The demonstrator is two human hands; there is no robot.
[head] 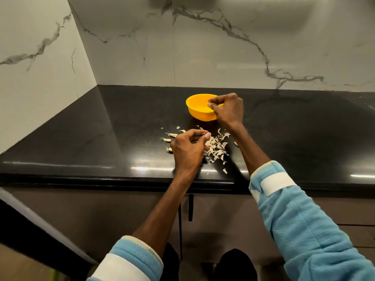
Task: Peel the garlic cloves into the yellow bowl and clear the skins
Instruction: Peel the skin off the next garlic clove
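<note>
Hovering at the right rim of the yellow bowl, the right grip has its fingers curled inward, tips bunched over the bowl's mouth; whether they pinch a clove cannot be told. That bowl stands on the black surface, towards the marble back wall. Nearer the front edge, the left grip is narrow too, fingers curled to the thumb above the left side of a heap of garlic skins; anything held there is hidden. A few unpeeled garlic cloves lie just left of it
</note>
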